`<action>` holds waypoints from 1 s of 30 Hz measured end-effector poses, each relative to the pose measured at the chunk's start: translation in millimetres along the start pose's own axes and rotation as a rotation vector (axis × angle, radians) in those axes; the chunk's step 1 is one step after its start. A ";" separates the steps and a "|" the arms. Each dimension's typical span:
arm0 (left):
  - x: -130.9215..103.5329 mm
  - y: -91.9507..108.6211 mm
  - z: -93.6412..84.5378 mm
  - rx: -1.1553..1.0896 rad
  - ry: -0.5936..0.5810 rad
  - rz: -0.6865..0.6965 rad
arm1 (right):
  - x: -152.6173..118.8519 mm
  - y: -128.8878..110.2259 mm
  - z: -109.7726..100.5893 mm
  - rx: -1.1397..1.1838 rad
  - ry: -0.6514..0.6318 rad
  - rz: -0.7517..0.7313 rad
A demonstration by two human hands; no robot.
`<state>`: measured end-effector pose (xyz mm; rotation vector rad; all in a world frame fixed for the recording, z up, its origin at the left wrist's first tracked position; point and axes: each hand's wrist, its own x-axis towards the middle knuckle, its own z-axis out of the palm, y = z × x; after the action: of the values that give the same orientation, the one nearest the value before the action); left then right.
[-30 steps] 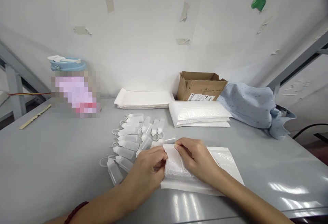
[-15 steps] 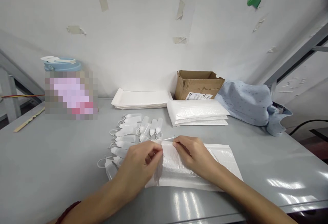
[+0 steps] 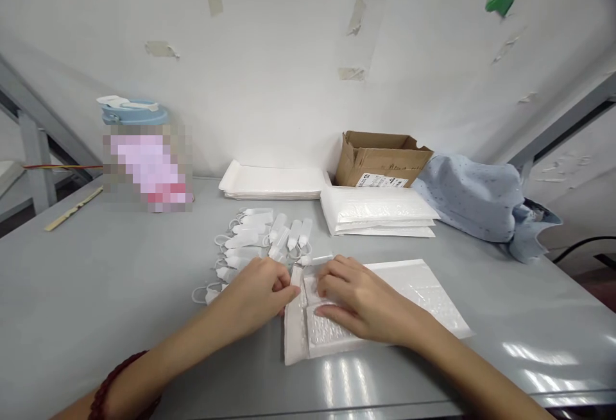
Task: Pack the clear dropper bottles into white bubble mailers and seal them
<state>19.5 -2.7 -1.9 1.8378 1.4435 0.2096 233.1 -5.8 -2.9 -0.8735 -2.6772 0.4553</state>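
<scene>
The grey table [image 3: 144, 247] holds bottles [image 3: 243, 239] near a mailer [image 3: 428, 286] — matte stack [image 3: 274, 181], shiny stack [image 3: 380, 205] and box [image 3: 385, 162] behind, cloth [image 3: 471, 195] at right, stick [image 3: 72, 210] far left

From here I see a smooth, glossy grey tabletop [image 3: 144, 279] throwing back light streaks. The padded mailer [image 3: 399, 292] looks like shiny, bumpy white plastic. I make out translucent, smooth plastic bottles [image 3: 250, 237], a matt brown cardboard box [image 3: 385, 160] and soft, dull blue cloth [image 3: 474, 195].
</scene>
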 end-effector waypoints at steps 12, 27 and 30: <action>-4.1 7.6 7.7 -0.161 -0.149 -0.092 | 0.9 -8.7 4.1 -0.006 -0.031 0.130; -16.1 15.3 4.7 0.170 0.334 -0.032 | -8.9 26.5 -30.0 0.246 -0.095 0.512; -18.9 18.8 2.3 0.100 0.283 -0.042 | -7.3 28.1 -26.1 0.265 -0.093 0.522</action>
<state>28.5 -21.5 14.9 1.9140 1.7117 0.3963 262.8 16.7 8.8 -1.4906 -2.3622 0.9588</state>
